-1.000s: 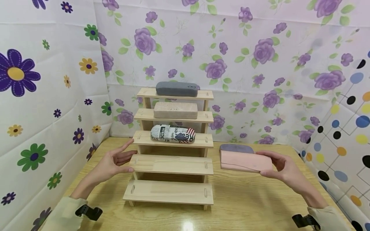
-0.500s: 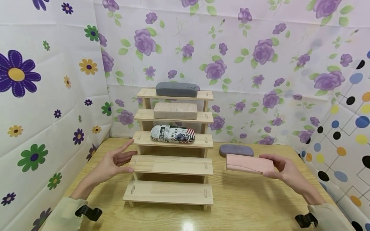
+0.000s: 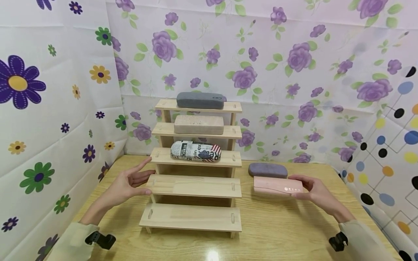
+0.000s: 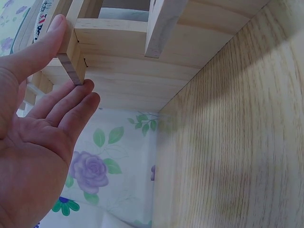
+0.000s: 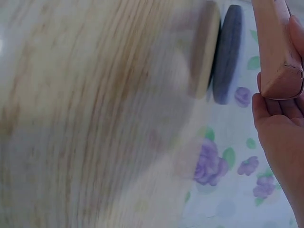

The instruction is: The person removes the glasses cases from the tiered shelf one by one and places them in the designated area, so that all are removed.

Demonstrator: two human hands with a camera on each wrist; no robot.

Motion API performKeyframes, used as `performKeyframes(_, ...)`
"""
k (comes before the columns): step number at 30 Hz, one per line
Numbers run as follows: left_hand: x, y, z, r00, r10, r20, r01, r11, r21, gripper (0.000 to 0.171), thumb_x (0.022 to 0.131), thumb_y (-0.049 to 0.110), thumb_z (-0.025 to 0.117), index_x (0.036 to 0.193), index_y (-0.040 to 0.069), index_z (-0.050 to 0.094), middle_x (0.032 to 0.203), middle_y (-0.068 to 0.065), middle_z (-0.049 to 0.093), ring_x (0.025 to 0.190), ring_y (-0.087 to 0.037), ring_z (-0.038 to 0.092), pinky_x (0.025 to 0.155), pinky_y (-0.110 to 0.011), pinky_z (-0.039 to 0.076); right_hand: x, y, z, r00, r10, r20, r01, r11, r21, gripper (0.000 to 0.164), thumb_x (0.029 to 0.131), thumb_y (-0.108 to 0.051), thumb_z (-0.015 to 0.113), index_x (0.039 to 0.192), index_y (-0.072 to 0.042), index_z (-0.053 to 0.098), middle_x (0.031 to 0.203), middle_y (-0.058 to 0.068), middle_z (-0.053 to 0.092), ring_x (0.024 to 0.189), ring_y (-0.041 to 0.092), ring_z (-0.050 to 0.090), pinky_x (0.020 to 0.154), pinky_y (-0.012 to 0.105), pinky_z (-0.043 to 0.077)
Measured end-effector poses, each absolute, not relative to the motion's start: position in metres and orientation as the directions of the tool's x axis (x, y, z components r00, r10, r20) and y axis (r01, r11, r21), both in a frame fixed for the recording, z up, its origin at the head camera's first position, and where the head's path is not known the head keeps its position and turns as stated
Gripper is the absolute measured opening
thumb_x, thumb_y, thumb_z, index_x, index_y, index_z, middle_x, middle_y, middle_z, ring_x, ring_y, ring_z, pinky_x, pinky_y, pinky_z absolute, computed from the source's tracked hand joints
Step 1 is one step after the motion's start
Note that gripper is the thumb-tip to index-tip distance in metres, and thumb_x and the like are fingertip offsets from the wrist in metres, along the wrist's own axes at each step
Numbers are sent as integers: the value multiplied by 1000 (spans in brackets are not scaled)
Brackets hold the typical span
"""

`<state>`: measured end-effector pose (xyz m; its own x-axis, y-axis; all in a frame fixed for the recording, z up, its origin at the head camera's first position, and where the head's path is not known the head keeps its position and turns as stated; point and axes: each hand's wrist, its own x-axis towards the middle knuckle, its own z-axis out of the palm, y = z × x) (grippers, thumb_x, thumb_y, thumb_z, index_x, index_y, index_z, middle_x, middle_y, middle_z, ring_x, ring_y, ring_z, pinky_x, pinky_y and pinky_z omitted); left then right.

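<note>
My left hand holds the left side of a stepped wooden display rack, thumb and fingers at a board end, as the left wrist view of that board shows. On its upper three steps lie a blue-grey glasses case, a beige glasses case and a newsprint-and-flag glasses case. The lower two steps are bare. Right of the rack, my right hand grips the right end of a pink glasses case above the table, the flap side facing me.
A purple-grey glasses case lies on the wooden table, just behind the pink one. Patterned cloths hang at the left, back and right. A black strap sits on each wrist.
The pink glasses case has come down towards the table, first shifting right and then slightly back left. It tilted, so a small printed logo now shows. The left hand stays put.
</note>
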<state>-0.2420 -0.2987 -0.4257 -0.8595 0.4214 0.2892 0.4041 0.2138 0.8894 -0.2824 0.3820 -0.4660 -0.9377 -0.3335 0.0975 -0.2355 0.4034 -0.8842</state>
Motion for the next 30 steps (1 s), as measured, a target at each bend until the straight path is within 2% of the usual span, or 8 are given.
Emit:
performKeyframes(8, -242, -299, -426, -860, 423, 287, 400, 209, 892, 107, 86, -3, 86, 170, 18, 24, 152, -33, 47, 138, -31, 51, 105, -36, 52, -295, 384, -477, -944, -322, 79, -218, 427, -878, 71, 92, -17, 85, 152, 2, 52, 148, 24, 55, 120, 10, 61, 89, 26, 58)
performKeyframes(13, -242, -298, -425, -854, 424, 302, 414, 200, 888, 107, 85, -6, 85, 170, 17, 24, 152, -35, 46, 138, -25, 53, 105, -33, 51, -302, 384, -483, -945, -316, 87, -226, 437, -871, 70, 91, -17, 86, 150, 3, 54, 148, 25, 55, 119, 6, 60, 90, 23, 57)
performKeyframes(15, -242, -298, -425, -855, 424, 298, 410, 200, 890, 107, 85, -5, 85, 170, 17, 25, 152, -34, 47, 138, -27, 53, 105, -34, 51, -304, 384, -486, -947, -311, 83, -221, 439, -871, 69, 91, -16, 86, 149, 3, 55, 148, 26, 55, 118, 5, 60, 90, 22, 56)
performKeyframes(18, -241, -298, -425, -859, 423, 288, 399, 201, 895, 107, 85, -4, 86, 170, 17, 25, 152, -32, 48, 138, -36, 50, 105, -37, 52, -306, 382, -487, -949, -306, 81, -218, 445, -868, 68, 90, -15, 87, 148, 4, 56, 148, 27, 55, 119, 8, 61, 89, 23, 56)
performKeyframes(21, -241, -298, -424, -862, 422, 282, 392, 201, 898, 107, 85, -4, 86, 170, 17, 25, 152, -32, 48, 138, -42, 48, 104, -36, 53, -306, 381, -487, -948, -309, 78, -218, 452, -865, 69, 91, -15, 86, 149, 4, 55, 149, 28, 54, 124, 18, 60, 88, 24, 57)
performKeyframes(27, -242, -298, -424, -861, 422, 284, 394, 198, 898, 107, 84, -4, 86, 170, 17, 25, 152, -31, 48, 138, -38, 50, 104, -35, 53, -309, 381, -486, -944, -322, 66, -211, 442, -872, 70, 92, -16, 84, 151, 5, 52, 152, 30, 49, 134, 43, 52, 89, 25, 58)
performKeyframes(30, -242, -299, -424, -860, 424, 286, 396, 199, 897, 107, 84, -3, 86, 169, 16, 25, 153, -31, 47, 138, -39, 49, 104, -39, 53, -312, 382, -488, -946, -321, 53, -202, 453, -868, 71, 92, -17, 85, 152, 4, 52, 155, 30, 47, 137, 45, 49, 91, 24, 57)
